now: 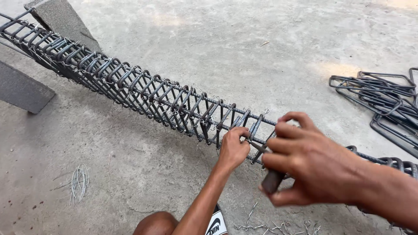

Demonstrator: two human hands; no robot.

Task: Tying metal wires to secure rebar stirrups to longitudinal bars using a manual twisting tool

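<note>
A long cage of dark steel bars and closely spaced stirrups (143,91) runs from upper left to lower right above a concrete floor, tied with thin wire. My left hand (233,148) pinches a tie wire against a stirrup near the cage's near end. Just to its right, my right hand (305,161) is closed around the dark handle of a hooked tying tool (272,179), whose thin tip reaches the same joint.
A loose pile of bent steel stirrups (387,102) lies at the right. A bundle of cut wire (79,180) lies on the floor at lower left, with wire scraps (270,226) near my knee (154,224). Grey trestle legs (21,89) support the cage's far end.
</note>
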